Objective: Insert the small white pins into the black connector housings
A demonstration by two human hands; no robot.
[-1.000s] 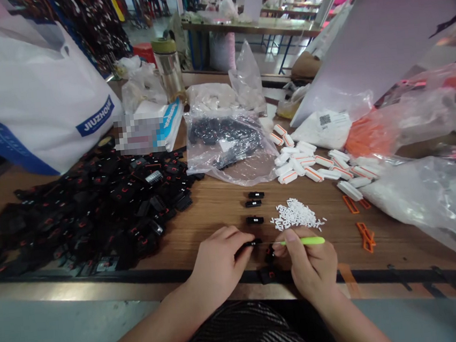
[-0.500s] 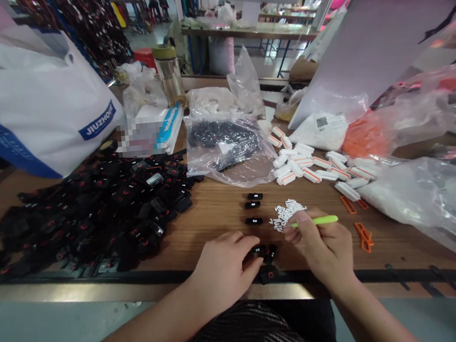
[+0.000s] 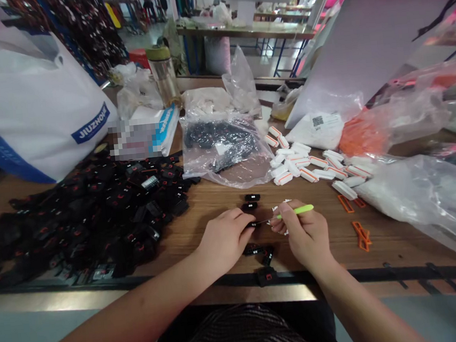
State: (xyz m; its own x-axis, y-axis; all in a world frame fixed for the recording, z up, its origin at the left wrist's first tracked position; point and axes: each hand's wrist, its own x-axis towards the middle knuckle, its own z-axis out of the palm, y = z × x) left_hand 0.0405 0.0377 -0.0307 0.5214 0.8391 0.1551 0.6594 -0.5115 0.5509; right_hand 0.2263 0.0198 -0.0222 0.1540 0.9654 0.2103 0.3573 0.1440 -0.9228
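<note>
My left hand pinches a small black plastic part on the table, its fingertips at the part's left and near side. In my right hand is a thin pick with a lime-green handle. The pick's fine metal tip points left and reaches the pinched part; whether it touches cannot be told. Small white pieces lie mostly hidden beneath my right hand. Beyond my left fingertips rest two similar black parts. Several more black parts lie nearer the table's front edge.
A large heap of black parts covers the left. White cases with orange strips lie at the back right, near orange frames and a clear bag. A plastic bag of black parts sits behind the hands.
My left hand has moved forward from the nearer black parts and taken hold of another one. My right hand has brought the pick's tip left from the white pieces to that part.
</note>
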